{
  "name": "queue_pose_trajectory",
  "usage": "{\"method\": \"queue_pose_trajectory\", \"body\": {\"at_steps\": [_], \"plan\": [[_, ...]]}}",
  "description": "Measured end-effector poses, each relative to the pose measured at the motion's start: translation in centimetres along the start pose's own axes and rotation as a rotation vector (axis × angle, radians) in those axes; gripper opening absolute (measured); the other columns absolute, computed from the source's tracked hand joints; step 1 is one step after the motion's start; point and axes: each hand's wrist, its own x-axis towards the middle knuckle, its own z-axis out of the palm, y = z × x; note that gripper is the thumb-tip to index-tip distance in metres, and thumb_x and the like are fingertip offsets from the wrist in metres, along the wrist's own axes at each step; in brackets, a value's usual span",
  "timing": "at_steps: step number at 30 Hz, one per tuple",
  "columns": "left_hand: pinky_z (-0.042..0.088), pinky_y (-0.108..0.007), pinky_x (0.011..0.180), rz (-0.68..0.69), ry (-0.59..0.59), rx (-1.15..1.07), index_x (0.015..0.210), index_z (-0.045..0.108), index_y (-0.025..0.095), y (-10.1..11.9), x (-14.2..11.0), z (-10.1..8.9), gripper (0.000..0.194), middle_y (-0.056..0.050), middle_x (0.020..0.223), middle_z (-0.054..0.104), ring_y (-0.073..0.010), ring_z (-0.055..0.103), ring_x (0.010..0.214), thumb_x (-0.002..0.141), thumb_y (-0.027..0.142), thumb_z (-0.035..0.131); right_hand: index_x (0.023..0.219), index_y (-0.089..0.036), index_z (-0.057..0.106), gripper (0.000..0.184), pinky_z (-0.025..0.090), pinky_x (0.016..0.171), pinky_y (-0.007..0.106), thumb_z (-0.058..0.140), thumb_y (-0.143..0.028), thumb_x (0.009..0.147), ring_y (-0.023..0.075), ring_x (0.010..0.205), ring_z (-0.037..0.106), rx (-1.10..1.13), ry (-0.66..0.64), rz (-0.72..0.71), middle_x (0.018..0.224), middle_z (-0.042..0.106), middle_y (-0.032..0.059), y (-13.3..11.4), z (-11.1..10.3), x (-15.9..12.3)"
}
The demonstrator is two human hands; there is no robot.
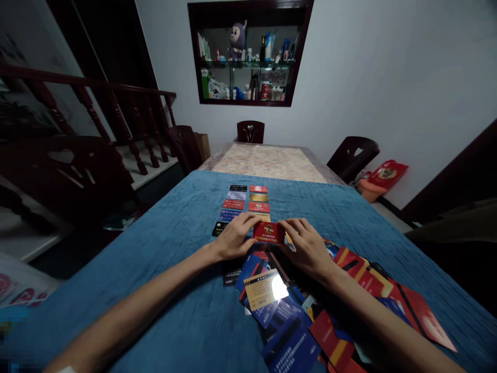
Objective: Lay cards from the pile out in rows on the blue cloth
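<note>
Between my two hands I hold a red card (268,232) with gold and white print, just above the blue cloth. My left hand (236,237) pinches its left end, and my right hand (306,247) grips its right end. Beyond them lie two columns of cards, with a black card (238,188) at the far left and a red-and-white card (258,189) at the far right. A loose heap of cards spreads nearer to me, including a gold card (260,291) with a bright glare and a dark blue card (293,347). My right forearm covers part of this heap.
The blue cloth (163,238) covers the near part of the table; a patterned tabletop (267,158) shows beyond. Dark wooden chairs (250,131) stand around it. A red bag (389,172) sits by the right wall. A stair railing (89,83) runs along the left.
</note>
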Motion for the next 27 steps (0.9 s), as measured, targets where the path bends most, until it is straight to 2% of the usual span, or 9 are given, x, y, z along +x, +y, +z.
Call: {"method": "queue_pose_trajectory", "body": {"at_steps": [6, 14, 18, 27], "plan": [[0.046, -0.046, 0.100, 0.054, -0.053, 0.142, 0.133, 0.045, 0.012, -1.1, 1.2, -1.0, 0.053, -0.017, 0.127, 0.051, -0.0288, 0.051, 0.116, 0.083, 0.020, 0.062, 0.124, -0.018, 0.055, 0.039, 0.049, 0.079, 0.040, 0.059, -0.033, 0.088, 0.0281, 0.099, 0.050, 0.066, -0.050, 0.006, 0.110, 0.060, 0.0129, 1.1, 0.4, 1.5], [0.045, -0.047, 0.099, 0.084, -0.139, 0.233, 0.129, 0.049, 0.011, -4.4, 3.8, -1.5, 0.046, -0.018, 0.127, 0.055, -0.0301, 0.052, 0.116, 0.086, 0.024, 0.060, 0.125, -0.018, 0.055, 0.044, 0.050, 0.085, 0.042, 0.061, -0.037, 0.086, 0.0281, 0.102, 0.050, 0.125, -0.096, 0.014, 0.113, 0.057, 0.0139, 3.9, 2.1, 4.0], [0.044, -0.044, 0.098, 0.052, -0.164, 0.250, 0.124, 0.054, 0.012, -6.2, 5.2, -1.4, 0.040, -0.017, 0.126, 0.056, -0.0295, 0.053, 0.115, 0.087, 0.025, 0.059, 0.128, -0.019, 0.054, 0.045, 0.049, 0.089, 0.044, 0.061, -0.031, 0.085, 0.0270, 0.104, 0.052, 0.246, -0.131, 0.029, 0.115, 0.057, 0.0130, 5.8, 3.4, 5.3], [0.044, -0.038, 0.095, -0.043, -0.260, 0.290, 0.114, 0.061, 0.014, -9.7, 6.9, -0.4, 0.028, -0.014, 0.121, 0.060, -0.0266, 0.054, 0.109, 0.088, 0.025, 0.058, 0.114, -0.017, 0.066, 0.032, 0.045, 0.093, 0.040, 0.062, -0.024, 0.083, 0.0245, 0.105, 0.055, 0.363, -0.214, 0.118, 0.119, 0.063, 0.0123, 8.2, 6.9, 7.1]]}}
